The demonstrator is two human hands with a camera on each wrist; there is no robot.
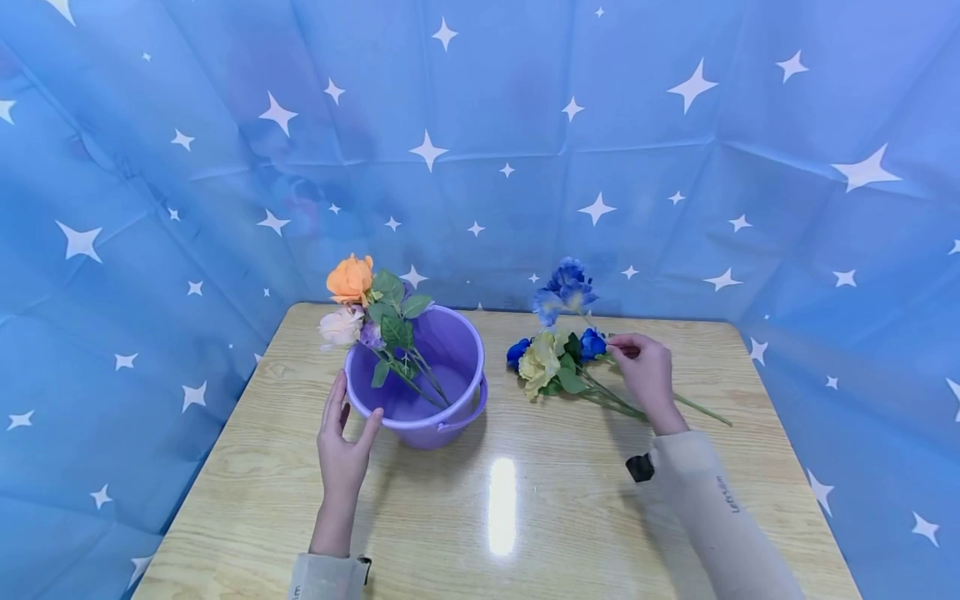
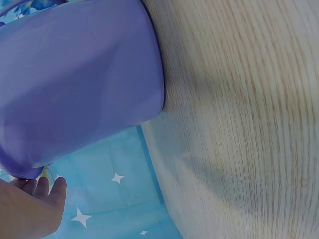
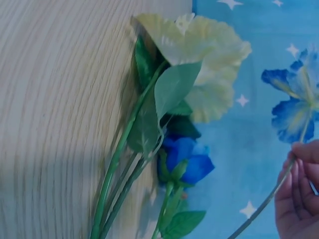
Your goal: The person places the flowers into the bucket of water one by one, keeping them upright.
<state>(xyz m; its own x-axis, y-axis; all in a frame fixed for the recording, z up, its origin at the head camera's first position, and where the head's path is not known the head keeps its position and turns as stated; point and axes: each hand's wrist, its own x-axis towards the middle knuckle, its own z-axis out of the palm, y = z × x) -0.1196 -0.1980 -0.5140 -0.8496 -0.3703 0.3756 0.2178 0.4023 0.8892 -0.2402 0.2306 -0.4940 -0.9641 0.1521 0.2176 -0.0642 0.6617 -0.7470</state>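
Note:
A purple bucket (image 1: 415, 435) stands upright on the table at left of centre. An orange flower (image 1: 350, 279), a pale pink flower (image 1: 341, 327) and a small purple flower (image 1: 371, 335) lean in it, their heads toward the left rim. My left hand (image 1: 345, 446) touches the bucket's near left rim, thumb and fingers spread. My right hand (image 1: 645, 371) pinches the thin stem of a blue iris-like flower (image 1: 566, 292), also seen in the right wrist view (image 3: 296, 99). Beneath it lie a pale yellow flower (image 1: 542, 365) and blue roses (image 1: 592, 343) with green stems.
The wooden table (image 1: 442, 525) carries a bright light reflection near its middle. A blue curtain (image 1: 510, 208) with white stars hangs close behind the table and along both sides. The bucket's handle (image 1: 480, 408) hangs down on its right side.

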